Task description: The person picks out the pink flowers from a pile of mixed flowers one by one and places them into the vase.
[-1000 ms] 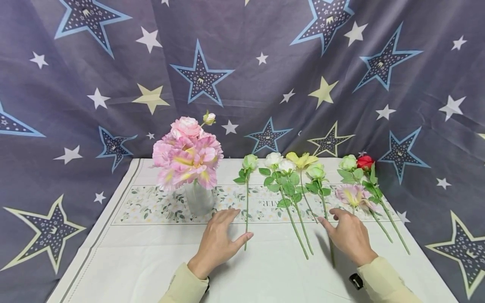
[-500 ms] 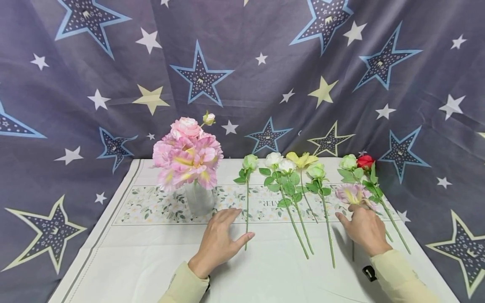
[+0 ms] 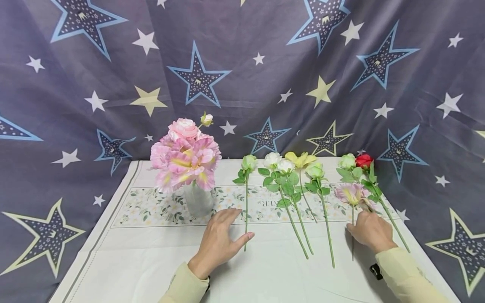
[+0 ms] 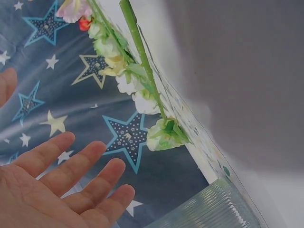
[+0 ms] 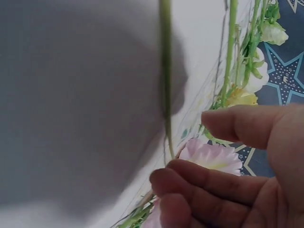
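Note:
My right hand (image 3: 371, 231) is low over the table at the stem of a pink-and-yellow flower (image 3: 350, 194). In the right wrist view its thumb and fingers (image 5: 209, 178) are apart, the fingertips close by the thin stem (image 5: 165, 61); whether they touch it I cannot tell. My left hand (image 3: 219, 240) is spread beside a pale green rose (image 3: 249, 162), its thumb near the stem in the head view. Its palm and straight fingers (image 4: 85, 166) hold nothing. Behind it stands a clear ribbed vase (image 3: 198, 202) with a pink bouquet (image 3: 185, 158).
Two white roses (image 3: 273, 159), a yellow flower (image 3: 300, 160) and another green rose (image 3: 314, 170) lie between the hands. At the far right are a green rose (image 3: 347, 161) and a red rose (image 3: 364, 160). A starry curtain (image 3: 242, 84) hangs behind the white-covered table (image 3: 151, 265).
My right hand has moved right, from the middle green rose's stem to the pink-and-yellow flower's stem, its fingers drawn in more. The left hand has stayed put.

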Demonstrator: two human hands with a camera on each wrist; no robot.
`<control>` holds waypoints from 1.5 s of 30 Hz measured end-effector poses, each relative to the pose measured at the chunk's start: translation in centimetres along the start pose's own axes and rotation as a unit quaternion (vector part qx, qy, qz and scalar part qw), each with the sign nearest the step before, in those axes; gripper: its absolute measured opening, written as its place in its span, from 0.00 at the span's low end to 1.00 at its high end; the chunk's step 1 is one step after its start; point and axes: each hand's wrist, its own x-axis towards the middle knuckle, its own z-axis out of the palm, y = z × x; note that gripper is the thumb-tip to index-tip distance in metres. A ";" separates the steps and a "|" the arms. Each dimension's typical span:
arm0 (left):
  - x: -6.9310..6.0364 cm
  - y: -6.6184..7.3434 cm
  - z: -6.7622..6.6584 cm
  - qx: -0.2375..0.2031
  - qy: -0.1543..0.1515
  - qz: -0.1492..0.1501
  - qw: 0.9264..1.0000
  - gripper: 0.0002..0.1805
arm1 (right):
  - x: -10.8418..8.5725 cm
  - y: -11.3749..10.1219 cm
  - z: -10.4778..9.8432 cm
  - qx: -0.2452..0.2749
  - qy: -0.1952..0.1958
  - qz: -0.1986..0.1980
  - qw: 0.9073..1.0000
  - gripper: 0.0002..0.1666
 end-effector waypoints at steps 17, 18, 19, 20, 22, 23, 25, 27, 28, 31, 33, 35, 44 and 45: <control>-0.1 0.0 -0.1 0.003 0.000 -0.001 1.000 0.39 | 0.2 -0.1 1.2 -0.007 -0.024 0.005 1.000 0.12; -0.1 0.0 -0.1 0.003 0.000 -0.001 1.000 0.39 | 0.2 -0.1 1.2 -0.006 -0.023 0.006 1.000 0.12; -0.1 0.0 -0.1 0.003 0.001 0.000 1.000 0.39 | 0.1 -0.1 1.3 -0.005 -0.023 0.006 1.000 0.11; -0.1 0.0 -0.1 0.002 0.001 0.000 1.000 0.39 | 0.1 -0.1 1.3 -0.004 -0.020 0.005 1.000 0.11; -0.1 0.0 -0.1 0.002 0.002 0.000 1.000 0.38 | 0.1 -0.1 1.3 -0.001 -0.016 0.001 1.000 0.10; -0.1 0.0 -0.1 0.002 0.003 0.000 1.000 0.38 | 0.1 0.0 1.4 0.000 -0.014 0.000 1.000 0.10; -0.2 0.0 0.0 0.002 0.005 0.002 1.000 0.39 | 0.1 0.0 1.4 0.004 -0.011 -0.003 1.000 0.09; -0.2 0.0 0.0 0.002 0.005 0.001 1.000 0.39 | 0.2 0.1 1.5 0.005 -0.009 -0.005 1.000 0.09; -0.2 0.1 0.0 0.002 0.005 0.001 1.000 0.39 | 0.2 0.1 1.6 0.005 -0.009 -0.006 1.000 0.09; -0.3 0.0 0.0 0.002 0.004 -0.001 1.000 0.38 | 0.2 0.2 1.7 0.003 -0.008 -0.010 1.000 0.08; -0.3 0.0 0.0 0.002 0.002 -0.005 1.000 0.38 | 0.1 0.2 1.7 0.001 -0.009 -0.012 1.000 0.07; -0.3 0.0 0.0 0.002 0.001 -0.006 1.000 0.38 | 0.1 0.2 1.8 -0.001 -0.012 -0.014 1.000 0.06; -0.4 -0.1 0.0 0.000 -0.004 -0.011 1.000 0.38 | 0.1 0.2 1.9 0.008 -0.018 -0.004 1.000 0.05; -0.4 -0.1 0.0 0.001 -0.004 -0.012 1.000 0.38 | 0.2 0.2 1.9 0.010 -0.016 -0.001 1.000 0.05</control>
